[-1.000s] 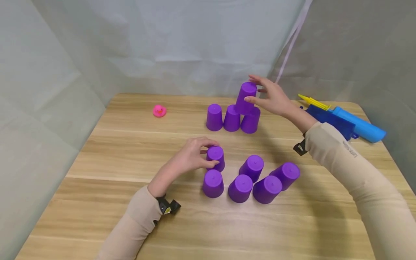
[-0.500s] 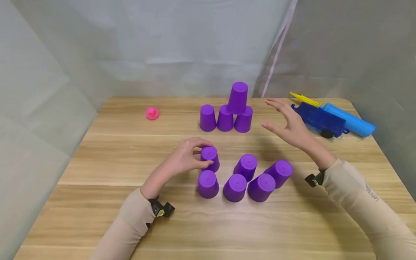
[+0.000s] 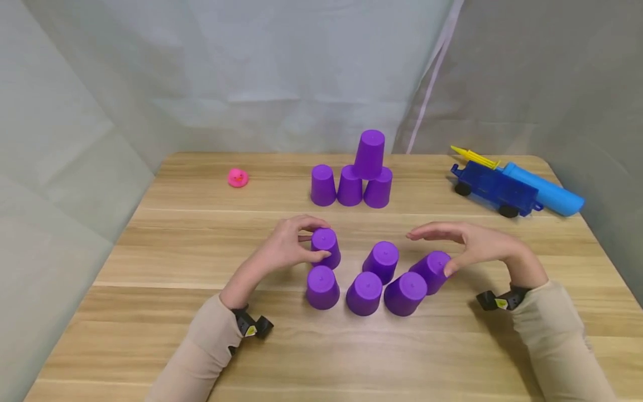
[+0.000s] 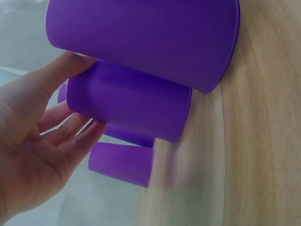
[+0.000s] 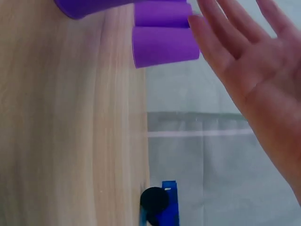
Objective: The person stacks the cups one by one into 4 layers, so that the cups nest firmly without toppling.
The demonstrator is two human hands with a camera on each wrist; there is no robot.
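Observation:
Several upside-down purple cups stand in a near cluster. My left hand [image 3: 301, 243] grips the back-left cup [image 3: 325, 245] of that cluster, fingers and thumb curled round its sides; the left wrist view shows the fingers [image 4: 70, 136] wrapped on this cup [image 4: 127, 103]. My right hand [image 3: 452, 243] hovers open, fingers straight, arched over the rightmost cup [image 3: 432, 268]; whether the thumb touches it I cannot tell. The right wrist view shows the open palm [image 5: 249, 61]. At the back, three cups [image 3: 349, 185] stand in a row with one cup [image 3: 369, 153] on top.
A pink rubber duck [image 3: 238, 177] sits at the back left of the wooden table [image 3: 150, 312]. A blue toy truck [image 3: 494, 187] and a light blue cylinder [image 3: 545, 194] lie at the back right. Grey cloth walls close in three sides.
My right hand let go of the top cup of the far stack and drew back toward me, now over the rightmost near cup. The left hand kept its grip.

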